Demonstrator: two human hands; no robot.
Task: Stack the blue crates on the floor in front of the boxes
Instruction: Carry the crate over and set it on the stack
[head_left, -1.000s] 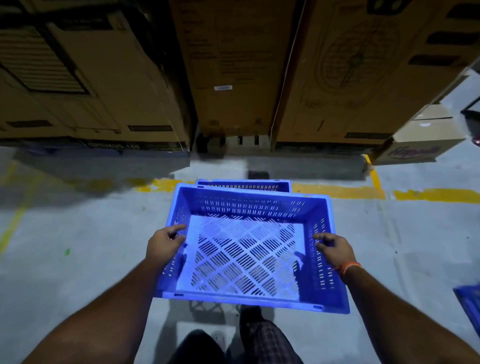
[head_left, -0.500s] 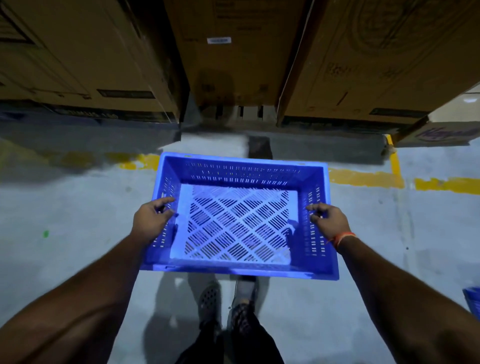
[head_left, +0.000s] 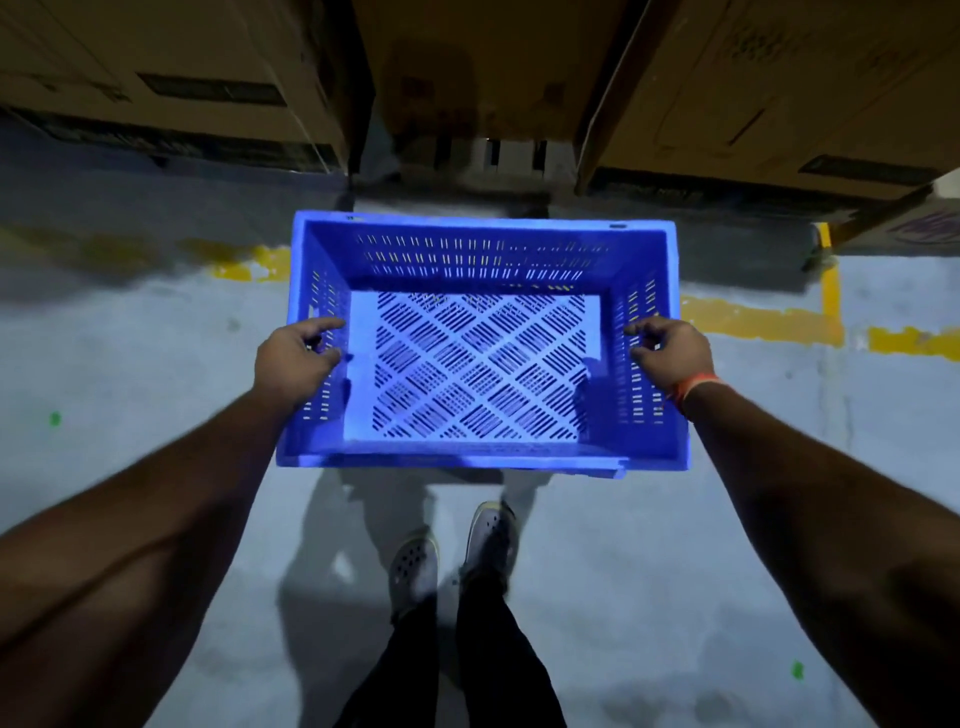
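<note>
Closer to the boxes (head_left: 779, 88) now, the blue crate (head_left: 483, 244) hangs gripped at each side by left hand (head_left: 293, 361) and right hand (head_left: 675, 353).

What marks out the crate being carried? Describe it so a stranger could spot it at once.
Below the row of cardboard boxes, over the grey floor with its yellow line, sits a blue crate. The left hand and right hand grip its side walls. It alone is bright blue, slotted and empty.

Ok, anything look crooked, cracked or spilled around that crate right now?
Nothing stands out. The blue crate is empty and looks intact, held level by the left hand and right hand at its side walls. Floor paint looks worn.
</note>
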